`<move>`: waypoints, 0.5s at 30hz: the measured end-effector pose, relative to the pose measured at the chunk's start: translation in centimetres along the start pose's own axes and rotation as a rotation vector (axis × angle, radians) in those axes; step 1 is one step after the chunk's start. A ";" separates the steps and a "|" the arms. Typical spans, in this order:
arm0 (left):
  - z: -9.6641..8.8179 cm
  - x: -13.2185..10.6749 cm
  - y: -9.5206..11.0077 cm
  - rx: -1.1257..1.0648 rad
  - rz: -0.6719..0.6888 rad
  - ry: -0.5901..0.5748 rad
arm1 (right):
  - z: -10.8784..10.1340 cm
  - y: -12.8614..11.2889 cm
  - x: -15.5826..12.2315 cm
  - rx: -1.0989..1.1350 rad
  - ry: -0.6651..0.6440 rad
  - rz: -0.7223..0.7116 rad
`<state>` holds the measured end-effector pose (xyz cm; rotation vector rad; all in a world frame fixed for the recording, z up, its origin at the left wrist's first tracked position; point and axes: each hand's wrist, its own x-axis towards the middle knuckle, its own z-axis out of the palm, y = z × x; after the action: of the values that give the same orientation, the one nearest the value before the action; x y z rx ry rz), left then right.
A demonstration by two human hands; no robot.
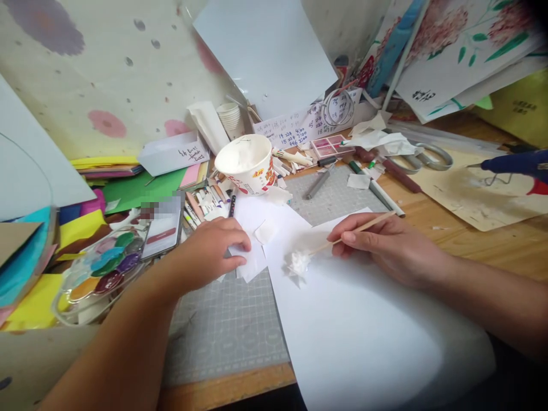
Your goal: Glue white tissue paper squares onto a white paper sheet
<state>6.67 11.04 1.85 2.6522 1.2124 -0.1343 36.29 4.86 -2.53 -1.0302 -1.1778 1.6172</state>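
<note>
My right hand (381,242) pinches a thin wooden stick (323,247), held slanting over a large white paper sheet (363,319). At the stick's lower left end sits a ruffled clump of white paper pieces (299,262), like a small flower. My left hand (216,248) rests low over small white paper pieces (250,262), its thumb and bent fingers apart with nothing visible between them. Just right of its fingertips lies a loose white square of paper (265,232). Behind both hands stands a paper bowl (248,165) with white material inside.
A paint palette (109,262) and a phone (162,225) lie at left, beside several markers (208,200). A grey cutting mat (226,331) extends under the sheet. Scissors (428,157) are at back right, and a blue glue gun (514,164) points in from the right edge.
</note>
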 end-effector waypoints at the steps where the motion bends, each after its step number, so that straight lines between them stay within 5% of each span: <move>1: 0.0 -0.1 0.0 0.001 0.032 -0.019 | 0.0 0.0 0.0 0.000 0.005 -0.002; 10: 0.0 0.0 0.4 -0.071 0.074 0.024 | -0.1 -0.1 -0.2 -0.023 0.020 0.002; 15: -0.1 -0.6 1.9 -0.539 -0.050 0.171 | 0.1 -0.4 -0.1 0.058 0.064 -0.009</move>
<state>7.74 9.44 2.33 2.1938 1.1619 0.3672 36.32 4.83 -2.08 -1.0310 -1.0847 1.5907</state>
